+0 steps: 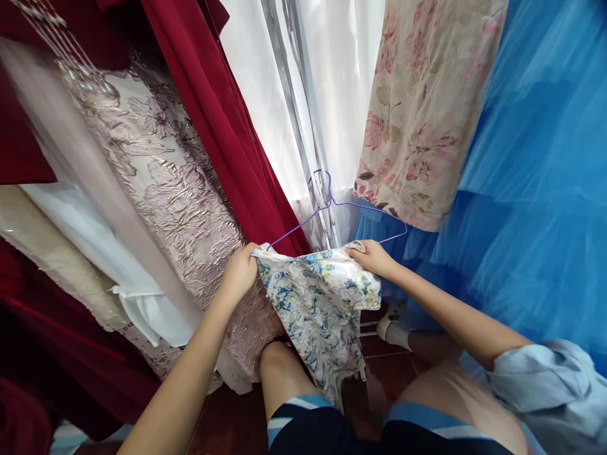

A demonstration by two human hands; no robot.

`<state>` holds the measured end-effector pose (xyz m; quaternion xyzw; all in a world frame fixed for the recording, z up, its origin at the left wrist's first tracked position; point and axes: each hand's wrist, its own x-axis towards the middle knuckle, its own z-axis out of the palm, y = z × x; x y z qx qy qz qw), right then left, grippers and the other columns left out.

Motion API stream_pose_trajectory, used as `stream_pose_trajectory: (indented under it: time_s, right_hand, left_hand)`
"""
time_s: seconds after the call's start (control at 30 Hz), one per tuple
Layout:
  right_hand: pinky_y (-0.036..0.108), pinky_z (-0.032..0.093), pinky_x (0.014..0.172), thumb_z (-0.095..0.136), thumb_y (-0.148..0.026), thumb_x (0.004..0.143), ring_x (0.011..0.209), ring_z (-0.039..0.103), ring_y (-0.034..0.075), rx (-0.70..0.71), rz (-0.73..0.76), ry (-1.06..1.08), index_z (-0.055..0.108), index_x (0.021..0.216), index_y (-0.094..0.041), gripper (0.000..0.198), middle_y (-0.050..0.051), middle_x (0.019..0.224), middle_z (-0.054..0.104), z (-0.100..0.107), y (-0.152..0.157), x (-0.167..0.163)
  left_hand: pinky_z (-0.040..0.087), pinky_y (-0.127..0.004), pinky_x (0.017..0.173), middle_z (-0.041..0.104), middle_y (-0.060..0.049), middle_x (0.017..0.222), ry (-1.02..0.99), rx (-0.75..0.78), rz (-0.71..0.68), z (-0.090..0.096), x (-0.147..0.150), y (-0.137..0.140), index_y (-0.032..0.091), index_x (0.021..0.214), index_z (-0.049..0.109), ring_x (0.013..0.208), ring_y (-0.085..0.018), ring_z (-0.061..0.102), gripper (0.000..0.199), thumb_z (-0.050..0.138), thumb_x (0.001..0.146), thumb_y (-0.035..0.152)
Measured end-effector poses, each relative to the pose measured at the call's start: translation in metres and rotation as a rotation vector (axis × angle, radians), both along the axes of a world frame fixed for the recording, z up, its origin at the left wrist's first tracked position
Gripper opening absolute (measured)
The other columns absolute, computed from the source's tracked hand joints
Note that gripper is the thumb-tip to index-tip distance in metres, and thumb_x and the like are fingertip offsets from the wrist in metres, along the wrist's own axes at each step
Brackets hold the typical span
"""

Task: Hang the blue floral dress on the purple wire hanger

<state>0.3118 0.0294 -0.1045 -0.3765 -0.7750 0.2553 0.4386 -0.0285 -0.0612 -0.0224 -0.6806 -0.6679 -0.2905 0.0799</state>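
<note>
Both hands stretch out the top edge of a floral garment (317, 309), pale with blue and yellow flowers. My left hand (241, 268) pinches its left corner, fingers closed on the cloth. Its right upper part is gripped by my right hand (372, 257), thumb on top. A thin purple wire hanger (331, 202) rises behind the garment's top, hook upward. The left end of the hanger meets the cloth near my left hand, and its right end sticks out past my right hand. Below, the garment hangs down between my knees.
Long dresses hang on the left, including a dark red one (227, 126) and a pink embossed one (171, 189). A beige floral dress (417, 120) and blue tulle (540, 189) hang at right. Metal poles (303, 114) stand before a white curtain (341, 82). The floor (222, 417) is reddish tile.
</note>
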Motion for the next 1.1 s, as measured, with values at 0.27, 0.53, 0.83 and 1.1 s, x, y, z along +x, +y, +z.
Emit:
stream_pose_trajectory:
  time_s: [0.27, 0.53, 0.83, 1.1]
  right_hand:
    - [0.027, 0.025, 0.056, 0.050, -0.042, 0.086, 0.057, 0.038, 0.012, -0.020, -0.019, 0.005, 0.045, 0.060, -0.018, 0.036, -0.002, 0.057, 0.045, -0.007, -0.014, -0.020]
    - [0.026, 0.037, 0.063, 0.057, -0.040, 0.085, 0.068, 0.051, 0.015, -0.037, 0.051, 0.236, 0.062, 0.082, -0.016, 0.024, 0.001, 0.075, 0.059, -0.006, -0.031, -0.003]
    - [0.024, 0.035, 0.051, 0.055, -0.020, 0.062, 0.052, 0.043, 0.013, 0.059, -0.270, 0.526, 0.043, 0.142, -0.017, 0.081, -0.006, 0.063, 0.052, -0.007, 0.000, 0.095]
    - [0.024, 0.025, 0.045, 0.050, -0.018, 0.067, 0.046, 0.033, 0.011, 0.041, -0.197, 0.377, 0.045, 0.047, -0.019, 0.020, -0.003, 0.044, 0.037, 0.029, 0.016, 0.117]
  left_hand:
    - [0.046, -0.032, 0.096, 0.066, -0.008, 0.106, -0.104, 0.400, -0.221, 0.020, 0.068, 0.033, 0.019, 0.095, 0.070, 0.104, -0.021, 0.061, 0.027, 0.044, 0.086, 0.016]
    - [0.044, -0.029, 0.071, 0.070, -0.004, 0.098, 0.017, 0.201, -0.077, 0.027, 0.094, 0.040, 0.025, 0.122, 0.060, 0.088, -0.024, 0.066, 0.043, 0.063, 0.085, 0.046]
    - [0.036, -0.027, 0.064, 0.073, -0.007, 0.081, 0.214, 0.202, -0.018, 0.015, 0.084, 0.041, 0.022, 0.092, 0.071, 0.076, -0.022, 0.067, 0.046, 0.043, 0.094, 0.059]
    - [0.035, -0.027, 0.062, 0.071, -0.008, 0.083, 0.126, 0.173, 0.060, 0.015, 0.074, 0.044, 0.022, 0.096, 0.069, 0.079, -0.025, 0.065, 0.047, 0.045, 0.091, 0.062]
